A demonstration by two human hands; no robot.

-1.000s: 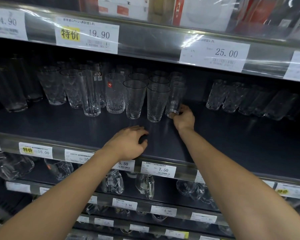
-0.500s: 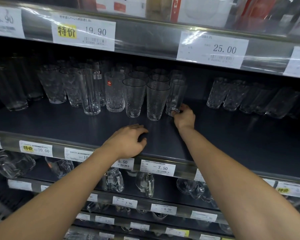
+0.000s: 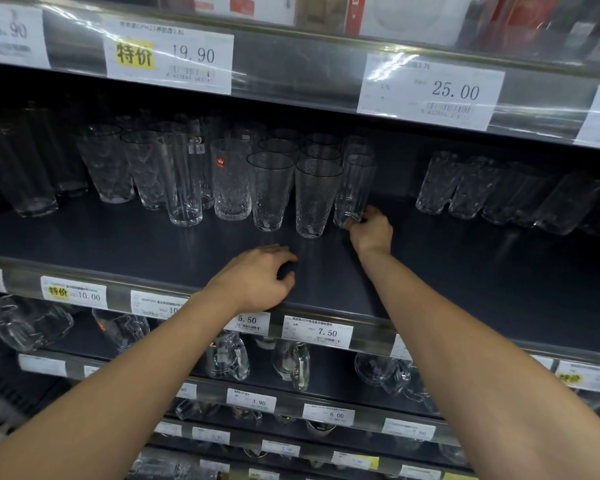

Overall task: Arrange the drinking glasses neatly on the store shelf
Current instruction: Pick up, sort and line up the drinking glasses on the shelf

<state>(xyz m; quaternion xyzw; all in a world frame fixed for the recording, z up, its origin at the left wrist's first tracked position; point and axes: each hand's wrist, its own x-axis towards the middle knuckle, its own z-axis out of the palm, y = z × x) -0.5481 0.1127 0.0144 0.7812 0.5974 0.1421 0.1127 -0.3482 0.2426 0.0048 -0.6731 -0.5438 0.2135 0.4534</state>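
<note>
Your right hand [image 3: 371, 233] curls its fingers round the base of a clear ribbed glass [image 3: 355, 188] standing on the dark shelf [image 3: 465, 271] above and slightly right of the 7.50 price tag [image 3: 317, 331], while your left hand [image 3: 257, 282] rests loosely curled, holding nothing, just above-left of that tag.

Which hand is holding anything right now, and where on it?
The right hand grips the tall clear drinking glass at its base; the left hand holds nothing.

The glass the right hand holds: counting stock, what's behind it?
Another glass stands behind the held glass, only its upper part showing. Anything deeper is hidden in shadow.
</note>
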